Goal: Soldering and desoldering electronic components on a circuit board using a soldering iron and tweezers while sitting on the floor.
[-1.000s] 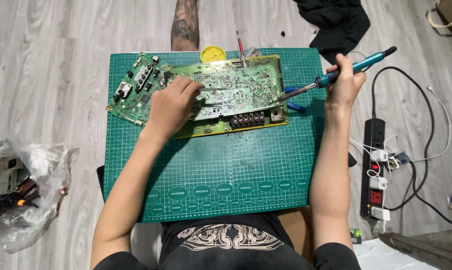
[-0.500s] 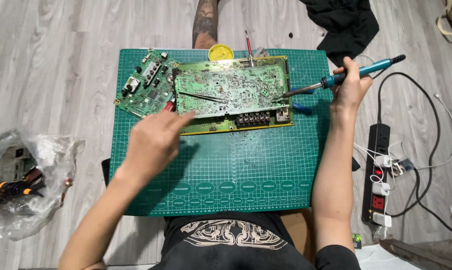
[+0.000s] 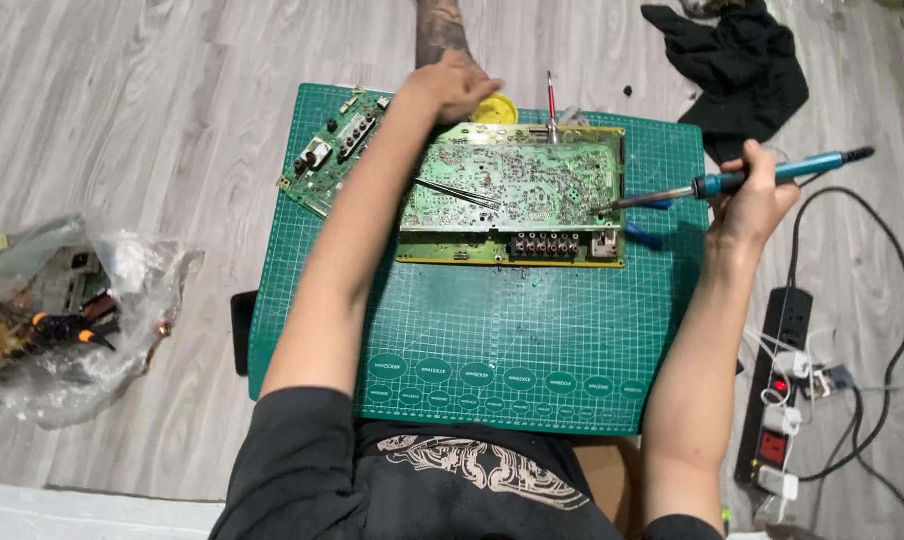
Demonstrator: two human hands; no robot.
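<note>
The right hand [image 3: 757,200] is gripping a blue soldering iron [image 3: 772,172], its fingers [image 3: 750,160] curling tightly round the handle; the iron's metal tip is lying against the right edge of the large circuit board [image 3: 517,195]. The left hand [image 3: 454,88] is reaching across to the far edge of the green cutting mat [image 3: 512,330], its fingers loosely curled and resting just beside a small yellow tin [image 3: 499,108]; whether they are touching the tin or pinching anything cannot be told. The left forearm is crossing over the left end of the large circuit board. A pair of tweezers [image 3: 459,193] is lying on that board, apart from both hands. A smaller circuit board [image 3: 330,150] is sitting tilted at the mat's far left corner. A red-handled tool [image 3: 551,100] is lying beside the tin. The mat is lying on a grey wooden floor [image 3: 122,120]. A clear plastic bag [image 3: 67,310] holding parts is lying to the left, a black cloth [image 3: 737,70] at the far right, and a power strip [image 3: 777,390] with cables at the right.
</note>
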